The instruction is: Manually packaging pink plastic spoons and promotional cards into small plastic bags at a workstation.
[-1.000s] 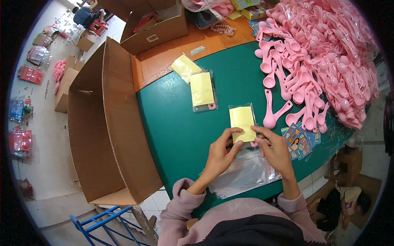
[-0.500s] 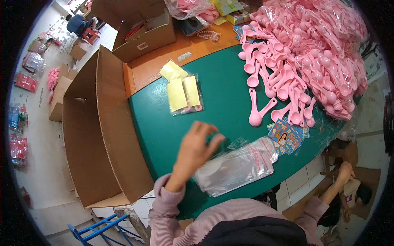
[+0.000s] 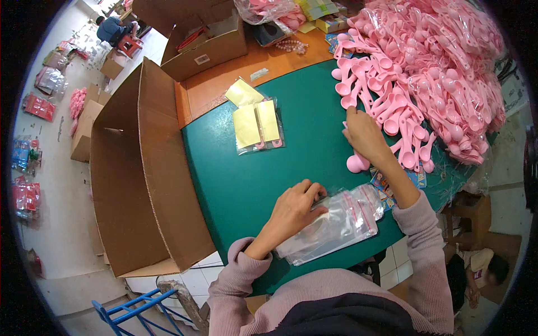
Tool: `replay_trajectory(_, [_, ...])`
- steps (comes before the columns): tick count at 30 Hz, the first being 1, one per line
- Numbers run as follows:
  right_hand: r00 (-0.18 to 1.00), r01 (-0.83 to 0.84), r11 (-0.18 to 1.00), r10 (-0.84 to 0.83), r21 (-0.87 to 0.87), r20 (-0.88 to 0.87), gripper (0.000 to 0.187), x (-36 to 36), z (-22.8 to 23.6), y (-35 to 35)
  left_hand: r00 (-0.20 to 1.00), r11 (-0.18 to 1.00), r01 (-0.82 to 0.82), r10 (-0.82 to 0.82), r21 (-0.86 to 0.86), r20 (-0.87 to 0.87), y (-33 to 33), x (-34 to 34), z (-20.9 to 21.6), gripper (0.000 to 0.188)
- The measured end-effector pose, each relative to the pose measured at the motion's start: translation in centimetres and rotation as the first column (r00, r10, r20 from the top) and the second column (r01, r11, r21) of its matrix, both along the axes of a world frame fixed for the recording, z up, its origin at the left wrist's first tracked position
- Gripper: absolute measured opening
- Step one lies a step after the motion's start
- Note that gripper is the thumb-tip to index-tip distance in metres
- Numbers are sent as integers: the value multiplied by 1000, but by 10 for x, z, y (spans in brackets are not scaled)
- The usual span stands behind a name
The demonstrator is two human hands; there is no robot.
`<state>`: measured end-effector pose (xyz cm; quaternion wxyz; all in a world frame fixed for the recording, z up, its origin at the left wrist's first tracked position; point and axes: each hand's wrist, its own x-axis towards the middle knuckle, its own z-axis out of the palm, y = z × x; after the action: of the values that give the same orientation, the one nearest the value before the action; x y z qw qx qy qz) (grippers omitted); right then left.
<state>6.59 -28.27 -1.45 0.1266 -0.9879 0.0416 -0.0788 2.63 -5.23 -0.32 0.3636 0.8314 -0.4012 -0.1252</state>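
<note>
My left hand rests at the upper left edge of a stack of clear plastic bags, fingers bent and thumb apart. My right hand is closed over a pink measuring spoon beside the loose pile, covering most of its handle; the round bowl shows below the palm. Just behind that hand, loose pink measuring spoons spread across the green table. Small printed blue cards lie partly under my right forearm. Packed clear bags with yellow cards sit farther left.
A large heap of bagged pink spoons fills the far right. A tall open cardboard box stands along the table's left edge, with another carton behind. A blue metal frame is at lower left. Other people sit at far left and lower right.
My right hand has come from off the table's right side onto the pink spoon. My left hand has moved right and down to the plastic bags. The view has shifted slightly.
</note>
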Motion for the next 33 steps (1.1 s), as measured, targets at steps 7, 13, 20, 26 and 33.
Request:
replay_trajectory(7, [950,-2,460,-277,888,146,22,-69,70,29,889,988,-60,-11,-140,-458,11,11,0,22])
replay_trajectory(13, [980,124,781,-194,613,49,17,-121,59,40,597,913,-259,-105,-315,-796,16,13,-10,17])
replay_trajectory(20, [891,-39,366,-408,930,198,20,-120,64,48,543,951,-209,-80,-227,-836,13,15,4,30])
replay_trajectory(26, [908,-25,404,-373,914,190,18,-117,68,53,547,935,-257,-66,-243,-834,14,13,10,37])
replay_trajectory(33, [918,-58,365,-346,929,193,19,-116,66,53,547,942,-223,-90,-249,-832,13,13,14,36])
